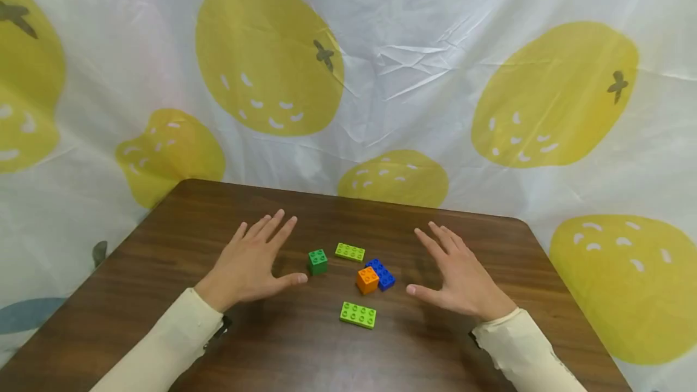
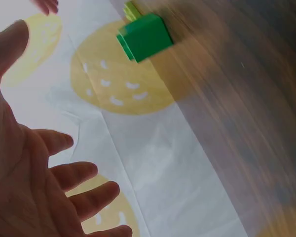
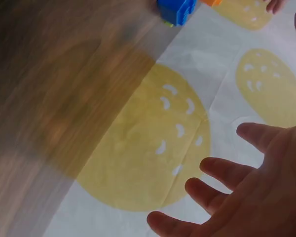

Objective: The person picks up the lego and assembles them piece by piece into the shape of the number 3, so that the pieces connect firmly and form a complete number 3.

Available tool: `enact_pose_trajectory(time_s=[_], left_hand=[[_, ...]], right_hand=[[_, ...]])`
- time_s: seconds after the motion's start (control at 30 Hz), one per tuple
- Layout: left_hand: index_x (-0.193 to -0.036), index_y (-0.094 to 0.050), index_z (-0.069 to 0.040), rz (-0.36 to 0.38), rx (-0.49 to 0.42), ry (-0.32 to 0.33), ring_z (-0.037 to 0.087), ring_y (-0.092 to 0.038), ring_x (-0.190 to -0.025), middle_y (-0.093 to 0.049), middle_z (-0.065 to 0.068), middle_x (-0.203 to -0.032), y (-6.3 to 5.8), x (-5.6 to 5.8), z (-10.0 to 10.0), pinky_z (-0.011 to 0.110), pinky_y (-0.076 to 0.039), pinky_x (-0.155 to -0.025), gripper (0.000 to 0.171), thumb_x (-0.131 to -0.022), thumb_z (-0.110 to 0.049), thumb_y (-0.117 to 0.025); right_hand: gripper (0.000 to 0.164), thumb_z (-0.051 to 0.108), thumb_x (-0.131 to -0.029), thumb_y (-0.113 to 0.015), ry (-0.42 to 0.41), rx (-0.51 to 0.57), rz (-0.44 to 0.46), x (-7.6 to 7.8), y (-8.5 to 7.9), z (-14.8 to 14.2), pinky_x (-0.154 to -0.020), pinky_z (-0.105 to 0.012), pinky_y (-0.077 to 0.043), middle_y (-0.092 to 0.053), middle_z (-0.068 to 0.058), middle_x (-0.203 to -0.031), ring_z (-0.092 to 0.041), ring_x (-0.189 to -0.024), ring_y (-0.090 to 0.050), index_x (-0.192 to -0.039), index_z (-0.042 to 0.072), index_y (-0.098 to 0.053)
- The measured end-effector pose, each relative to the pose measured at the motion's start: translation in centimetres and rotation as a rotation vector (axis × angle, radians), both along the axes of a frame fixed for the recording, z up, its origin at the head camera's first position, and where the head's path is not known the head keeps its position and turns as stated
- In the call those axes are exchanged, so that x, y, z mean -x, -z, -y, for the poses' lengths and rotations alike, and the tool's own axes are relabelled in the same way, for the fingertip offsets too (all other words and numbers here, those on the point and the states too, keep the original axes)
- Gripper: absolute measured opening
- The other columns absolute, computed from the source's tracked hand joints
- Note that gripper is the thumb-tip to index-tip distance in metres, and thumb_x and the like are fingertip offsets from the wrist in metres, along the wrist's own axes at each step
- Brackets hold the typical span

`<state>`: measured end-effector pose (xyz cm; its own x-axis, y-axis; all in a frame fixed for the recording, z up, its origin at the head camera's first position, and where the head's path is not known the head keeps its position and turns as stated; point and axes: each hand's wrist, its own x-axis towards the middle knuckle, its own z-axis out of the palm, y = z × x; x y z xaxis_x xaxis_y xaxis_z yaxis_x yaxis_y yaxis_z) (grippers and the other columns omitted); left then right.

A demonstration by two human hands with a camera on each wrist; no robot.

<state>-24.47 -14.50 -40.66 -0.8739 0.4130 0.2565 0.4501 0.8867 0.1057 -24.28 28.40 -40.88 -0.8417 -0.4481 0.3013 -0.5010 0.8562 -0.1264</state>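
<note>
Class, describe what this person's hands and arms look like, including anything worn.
The left hand and right hand are bare, with no gloves or rings showing. The left sleeve and right sleeve are plain cream and long, reaching the wrists. A small dark item shows at the left cuff, and another dark bit at the right; both are too unclear to name.

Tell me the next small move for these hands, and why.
I'd probably ease the left hand over to pinch the green block: that hand is empty with its fingers spread, and the block stands alone, close by it.
</note>
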Motion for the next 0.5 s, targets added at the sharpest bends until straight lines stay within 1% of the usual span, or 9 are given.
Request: enact_pose_trajectory(time_s=[0.1, 0.2, 0.37, 0.5], left_hand=[[-0.170, -0.024, -0.018, -0.008, -0.016, 0.030, 0.042, -0.038, -0.155, -0.026, 0.015, -0.175, 0.2, -0.2, -0.3, 0.069, -0.030, -0.123, 0.111, -0.087, -0.082, -0.063], [-0.168, -0.027, -0.015, -0.011, -0.038, 0.058, 0.041, -0.041, -0.153, -0.028, 0.017, -0.174, 0.1, -0.2, -0.6, 0.067, -0.034, -0.122, 0.110, -0.087, -0.079, -0.066], [-0.165, -0.035, -0.013, 0.008, -0.077, 0.083, 0.039, -0.047, -0.150, -0.037, 0.018, -0.170, 0.0, -0.7, -1.1, 0.065, -0.037, -0.121, 0.104, -0.088, -0.074, -0.069], [-0.163, -0.041, -0.014, 0.027, -0.103, 0.100, 0.041, -0.050, -0.147, -0.043, 0.017, -0.166, 0.0, -1.1, -1.7, 0.063, -0.042, -0.118, 0.098, -0.089, -0.073, -0.069]], right_hand=[[0.105, 0.073, -0.085, -0.073, -0.025, 0.049, 0.004, -0.1, 0.3, 0.3, -0.110, -0.071, -0.044, -0.028, -0.013, -0.173, -0.043, -0.156, -0.030, -0.168, 0.028, -0.027], [0.102, 0.070, -0.086, -0.074, -0.052, 0.087, 0.002, -0.1, 0.4, 0.8, -0.109, -0.068, -0.047, -0.031, -0.011, -0.172, -0.038, -0.154, -0.033, -0.167, 0.028, -0.030], [0.097, 0.066, -0.087, -0.076, -0.100, 0.128, -0.004, 0.1, 0.3, 1.5, -0.109, -0.061, -0.049, -0.037, -0.009, -0.168, -0.033, -0.149, -0.040, -0.165, 0.027, -0.035], [0.092, 0.063, -0.088, -0.076, -0.122, 0.155, 0.009, 0.2, 0.1, 1.9, -0.111, -0.060, -0.049, -0.040, -0.008, -0.166, -0.030, -0.148, -0.040, -0.163, 0.025, -0.039]])
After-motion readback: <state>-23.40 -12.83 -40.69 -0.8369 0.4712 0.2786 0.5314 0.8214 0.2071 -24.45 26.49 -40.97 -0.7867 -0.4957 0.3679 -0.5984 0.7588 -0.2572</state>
